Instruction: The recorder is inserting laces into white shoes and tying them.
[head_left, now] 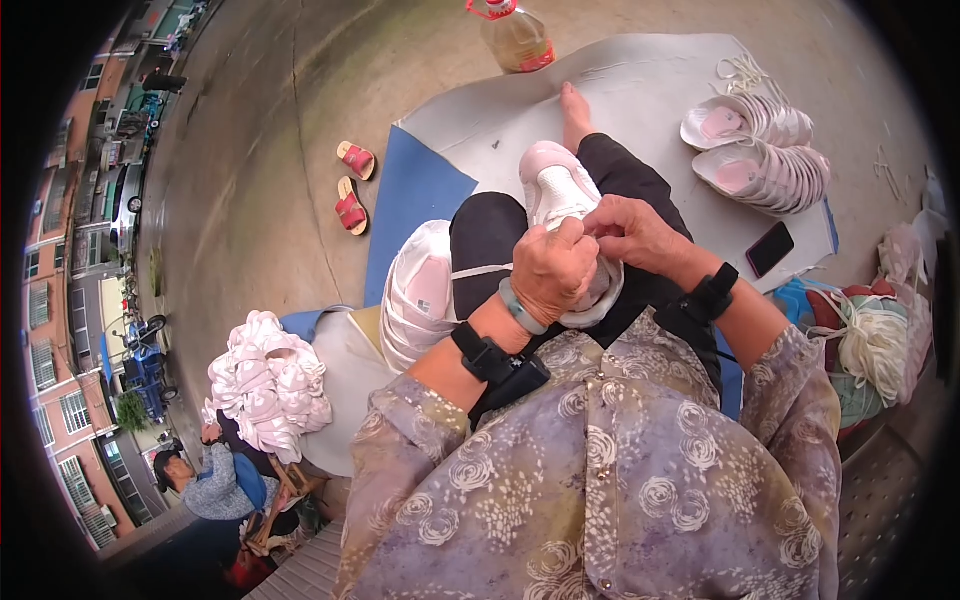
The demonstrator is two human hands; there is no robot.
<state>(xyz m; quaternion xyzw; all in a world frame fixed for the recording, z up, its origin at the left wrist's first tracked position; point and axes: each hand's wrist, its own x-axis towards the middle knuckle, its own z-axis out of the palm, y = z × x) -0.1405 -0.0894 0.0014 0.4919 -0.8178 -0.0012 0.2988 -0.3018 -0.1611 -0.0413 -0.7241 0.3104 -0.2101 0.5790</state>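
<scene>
A pale pink and white sneaker (558, 185) rests between my thighs, toe pointing away from me. My left hand (553, 268) is closed in a fist over its opening. From that fist a flat white shoelace (482, 271) runs off to the left across my thigh. My right hand (632, 236) meets it at the sneaker's laced part, thumb and fingers pinched together. What lies between those right fingertips is hidden. Left of my thigh stands a row of nested pink and white sneakers (415, 300).
Two rows of nested shoes (765, 155) lie right on the grey mat (480, 125), near a phone (770, 249). A shoe pile (268, 385) sits left; bundled laces (872, 350) are at right. Red sandals (351, 205), an oil jug (517, 40) and a seated person (215, 485) surround me.
</scene>
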